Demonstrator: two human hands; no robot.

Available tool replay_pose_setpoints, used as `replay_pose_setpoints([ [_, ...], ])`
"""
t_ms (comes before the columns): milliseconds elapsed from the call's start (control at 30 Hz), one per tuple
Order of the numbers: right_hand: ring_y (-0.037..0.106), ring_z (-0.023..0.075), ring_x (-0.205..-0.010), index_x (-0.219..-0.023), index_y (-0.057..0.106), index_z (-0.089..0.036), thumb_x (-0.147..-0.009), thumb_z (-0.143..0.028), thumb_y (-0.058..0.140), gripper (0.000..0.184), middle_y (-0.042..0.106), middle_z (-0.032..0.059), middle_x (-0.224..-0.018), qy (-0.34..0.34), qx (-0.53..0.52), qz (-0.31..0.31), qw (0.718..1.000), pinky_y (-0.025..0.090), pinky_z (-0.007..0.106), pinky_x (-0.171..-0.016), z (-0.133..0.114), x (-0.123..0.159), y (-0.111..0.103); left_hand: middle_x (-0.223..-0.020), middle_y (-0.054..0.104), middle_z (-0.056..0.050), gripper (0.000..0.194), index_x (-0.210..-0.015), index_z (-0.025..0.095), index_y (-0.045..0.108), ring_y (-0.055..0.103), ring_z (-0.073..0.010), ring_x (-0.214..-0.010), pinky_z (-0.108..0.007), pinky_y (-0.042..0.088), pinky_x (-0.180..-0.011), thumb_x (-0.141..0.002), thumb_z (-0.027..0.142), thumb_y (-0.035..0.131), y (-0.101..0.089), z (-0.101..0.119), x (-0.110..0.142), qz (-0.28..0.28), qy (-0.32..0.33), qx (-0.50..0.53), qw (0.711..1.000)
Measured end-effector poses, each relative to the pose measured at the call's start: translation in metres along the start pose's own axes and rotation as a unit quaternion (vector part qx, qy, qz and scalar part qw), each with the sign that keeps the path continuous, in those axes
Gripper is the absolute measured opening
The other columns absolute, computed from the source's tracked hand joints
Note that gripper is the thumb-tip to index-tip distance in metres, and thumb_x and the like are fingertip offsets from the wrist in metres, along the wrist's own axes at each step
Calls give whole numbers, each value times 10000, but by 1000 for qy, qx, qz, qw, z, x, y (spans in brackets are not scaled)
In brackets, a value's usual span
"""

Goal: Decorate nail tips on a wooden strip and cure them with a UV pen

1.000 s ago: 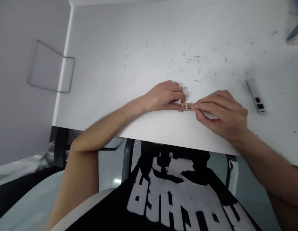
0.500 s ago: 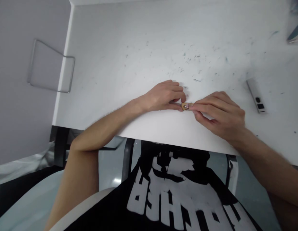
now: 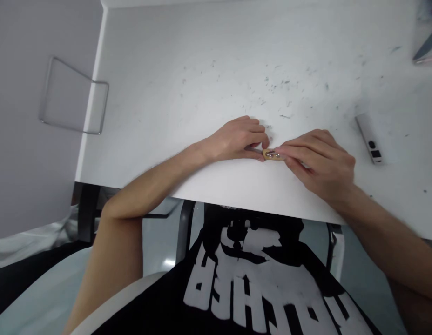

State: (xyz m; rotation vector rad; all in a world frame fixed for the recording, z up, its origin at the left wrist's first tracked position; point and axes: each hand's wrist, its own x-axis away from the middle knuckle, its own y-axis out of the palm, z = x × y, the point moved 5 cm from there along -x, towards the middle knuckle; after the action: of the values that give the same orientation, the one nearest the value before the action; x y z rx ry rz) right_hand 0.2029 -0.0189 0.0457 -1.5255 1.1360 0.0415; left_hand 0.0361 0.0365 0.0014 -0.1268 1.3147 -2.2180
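A small tan piece with a shiny metal part (image 3: 272, 154) lies on the white table (image 3: 188, 65) near its front edge. My left hand (image 3: 237, 138) pinches its left end, fingers curled together. My right hand (image 3: 319, 160) grips its right end with thumb and fingertips pressed together. Both hands rest on the tabletop and meet at the piece. Most of the piece is hidden by my fingers.
A grey bar-shaped device with a dark window (image 3: 369, 138) lies to the right of my right hand. A dark flat object (image 3: 425, 46) sticks in at the far right corner. Dark specks (image 3: 282, 86) dot the tabletop. A wire frame (image 3: 74, 95) hangs off the left edge.
My right hand's fingers have shifted slightly on the piece. My left hand has stayed in place.
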Motion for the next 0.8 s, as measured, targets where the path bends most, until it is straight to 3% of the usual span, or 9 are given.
replay_pose_setpoints([
  [367,640,141,-786,-1013,686,-248,-876,-116,645,194,736,-18,-878,-1,25,33,999,506,317,-702,1,-2,-2,-786,619,-23,435,-1000,215,697,540,-163,-797,-309,392,-803,-962,608,516,0,0,1,5,3,-3,1000],
  [800,611,165,-765,-979,655,-253,-835,-69,667,234,726,1,-864,11,32,1,999,514,339,-715,0,-3,-7,-796,625,-29,430,-1005,214,694,544,-168,-803,-319,395,-809,-967,602,511,-1,1,0,2,-1,-1,1000],
])
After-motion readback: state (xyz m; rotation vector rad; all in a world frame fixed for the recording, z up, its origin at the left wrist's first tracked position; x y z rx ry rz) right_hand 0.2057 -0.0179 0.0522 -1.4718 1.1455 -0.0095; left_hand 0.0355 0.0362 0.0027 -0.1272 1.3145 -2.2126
